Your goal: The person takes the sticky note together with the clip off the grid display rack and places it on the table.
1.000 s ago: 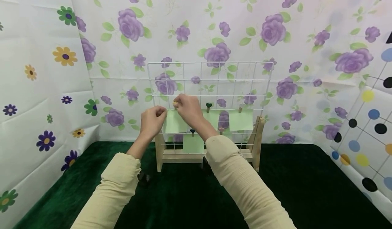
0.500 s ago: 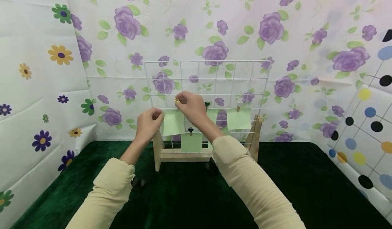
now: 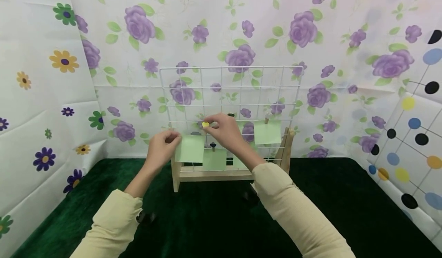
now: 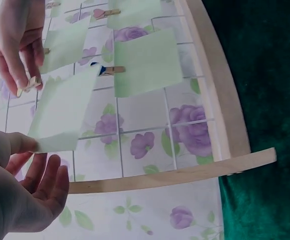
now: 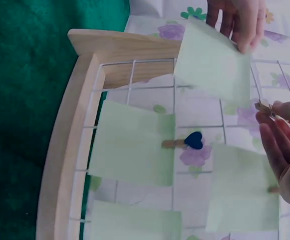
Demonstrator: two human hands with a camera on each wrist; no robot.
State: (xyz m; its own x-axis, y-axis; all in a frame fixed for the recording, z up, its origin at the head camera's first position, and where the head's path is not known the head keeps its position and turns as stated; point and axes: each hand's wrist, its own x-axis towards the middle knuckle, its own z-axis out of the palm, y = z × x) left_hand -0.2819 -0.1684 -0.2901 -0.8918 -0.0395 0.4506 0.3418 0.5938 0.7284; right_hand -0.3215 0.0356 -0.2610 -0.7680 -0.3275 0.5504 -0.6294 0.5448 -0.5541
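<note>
My left hand [image 3: 161, 147] pinches a pale green paper note [image 3: 190, 148] by its left edge, thumb in front. The note hangs before the lower left of a white wire grid [image 3: 224, 105]. My right hand [image 3: 228, 131] pinches a small wooden clothespin [image 5: 264, 107] with a yellow heart [image 3: 205, 124], above and apart from the note's top right corner. In the left wrist view the clothespin [image 4: 31, 86] stands apart from the held note [image 4: 62, 115]. A clothespin with a dark blue heart [image 5: 193, 140] clips another green note [image 5: 132, 145] to the grid.
A wooden stand [image 3: 221, 176] carries the grid on a dark green cloth [image 3: 214, 219]. More green notes hang right of my hands, including one [image 3: 267, 132] with its own clothespin. Flowered sheets [image 3: 193, 16] rise behind and at the left; a dotted one [image 3: 407, 143] stands right.
The yellow-heart clothespin has come away from the note's top edge, held by my right hand. My left hand has moved down and left, and the note has dropped lower against the grid.
</note>
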